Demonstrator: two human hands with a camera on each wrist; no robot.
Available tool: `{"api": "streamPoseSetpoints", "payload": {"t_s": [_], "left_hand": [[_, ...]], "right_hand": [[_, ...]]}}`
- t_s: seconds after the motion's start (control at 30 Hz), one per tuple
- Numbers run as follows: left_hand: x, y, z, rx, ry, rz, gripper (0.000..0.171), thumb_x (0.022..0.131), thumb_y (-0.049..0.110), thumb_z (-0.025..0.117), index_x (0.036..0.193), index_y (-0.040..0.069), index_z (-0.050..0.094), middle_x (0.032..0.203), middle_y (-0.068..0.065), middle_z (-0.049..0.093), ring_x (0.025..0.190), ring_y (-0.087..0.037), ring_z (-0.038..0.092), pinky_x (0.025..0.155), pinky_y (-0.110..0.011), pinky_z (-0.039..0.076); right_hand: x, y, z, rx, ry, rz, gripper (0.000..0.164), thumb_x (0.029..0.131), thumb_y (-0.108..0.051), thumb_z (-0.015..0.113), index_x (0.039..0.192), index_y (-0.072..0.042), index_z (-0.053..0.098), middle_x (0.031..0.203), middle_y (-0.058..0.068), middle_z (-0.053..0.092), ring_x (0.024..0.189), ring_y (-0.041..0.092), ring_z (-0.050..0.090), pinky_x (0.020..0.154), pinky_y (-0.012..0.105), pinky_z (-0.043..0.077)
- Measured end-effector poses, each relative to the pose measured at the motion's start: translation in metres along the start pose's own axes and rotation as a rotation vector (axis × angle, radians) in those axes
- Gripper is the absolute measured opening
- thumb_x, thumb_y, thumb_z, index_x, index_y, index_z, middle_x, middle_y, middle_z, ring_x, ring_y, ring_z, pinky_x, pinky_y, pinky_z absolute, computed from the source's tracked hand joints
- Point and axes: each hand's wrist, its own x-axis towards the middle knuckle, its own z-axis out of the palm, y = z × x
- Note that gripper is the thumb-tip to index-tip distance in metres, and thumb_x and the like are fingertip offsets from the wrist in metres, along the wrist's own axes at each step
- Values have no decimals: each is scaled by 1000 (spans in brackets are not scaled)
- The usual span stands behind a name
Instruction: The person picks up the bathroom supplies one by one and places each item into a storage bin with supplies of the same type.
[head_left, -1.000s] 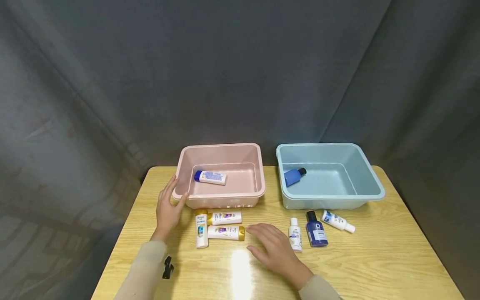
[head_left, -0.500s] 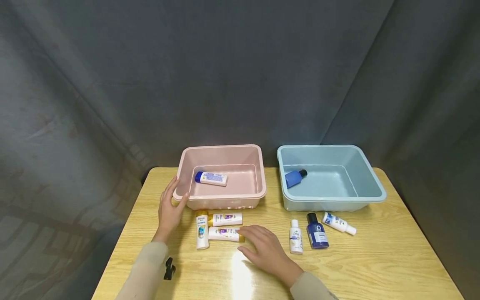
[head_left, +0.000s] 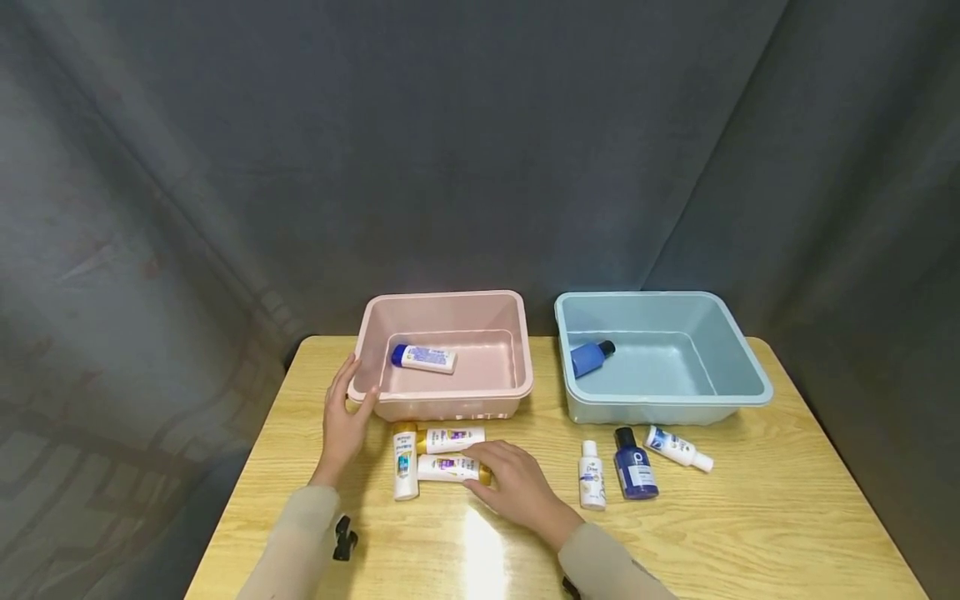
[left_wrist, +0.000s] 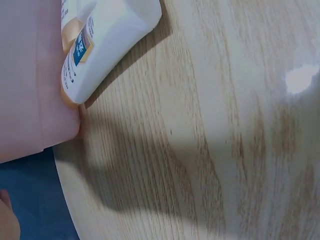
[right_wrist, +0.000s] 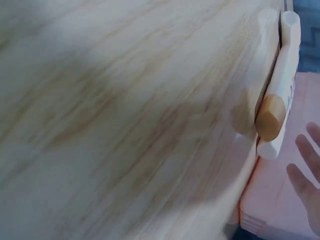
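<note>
My left hand (head_left: 345,429) rests on the near left corner of the pink bin (head_left: 450,407), thumb and fingers spread along its rim. In front of this bin lie several white bottles with gold caps: one lengthwise bottle (head_left: 406,467) and two sideways ones, the back bottle (head_left: 457,438) and the front bottle (head_left: 446,468). My right hand (head_left: 517,487) reaches over the front bottle's gold cap, thumb and fingers spread on either side. In the right wrist view, its fingers (right_wrist: 302,182) stand apart beside the gold cap (right_wrist: 270,118), holding nothing.
In the pink bin lies a white bottle with a blue cap (head_left: 425,358). A light blue bin (head_left: 652,412) at the right contains a blue bottle (head_left: 588,358). Before it lie a white bottle (head_left: 592,479), a dark blue bottle (head_left: 636,471) and another white bottle (head_left: 675,448).
My right hand has moved left from beside the front bottle until its fingers overlap the gold cap. My left hand stays on the pink bin's corner.
</note>
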Motion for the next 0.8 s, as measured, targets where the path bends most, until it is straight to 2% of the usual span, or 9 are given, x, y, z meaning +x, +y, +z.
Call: {"api": "streamPoseSetpoints", "payload": {"t_s": [0.17, 0.6, 0.8], "left_hand": [[0, -1, 2, -10, 14, -6, 56, 95, 12, 65, 148, 10, 46, 157, -4, 36, 145, -30, 27, 115, -56, 25], [1, 0, 4, -43, 37, -38, 54, 94, 8, 65, 146, 10, 48, 156, -3, 38, 145, -28, 28, 115, -56, 24], [1, -1, 6, -64, 50, -26, 53, 94, 7, 65, 145, 9, 49, 156, -5, 38, 145, -29, 28, 113, -56, 26]], "right_hand": [[6, 1, 8, 7, -41, 26, 42, 91, -40, 70, 128, -20, 65, 126, -3, 65, 116, 16, 60, 99, 41, 49], [14, 1, 15, 8, -69, 63, 43, 87, -36, 75, 126, -20, 67, 122, -3, 67, 113, 16, 61, 99, 41, 49], [15, 3, 20, -4, -90, 93, 44, 85, -36, 75, 125, -21, 67, 120, -5, 68, 110, 14, 61, 97, 39, 50]]}}
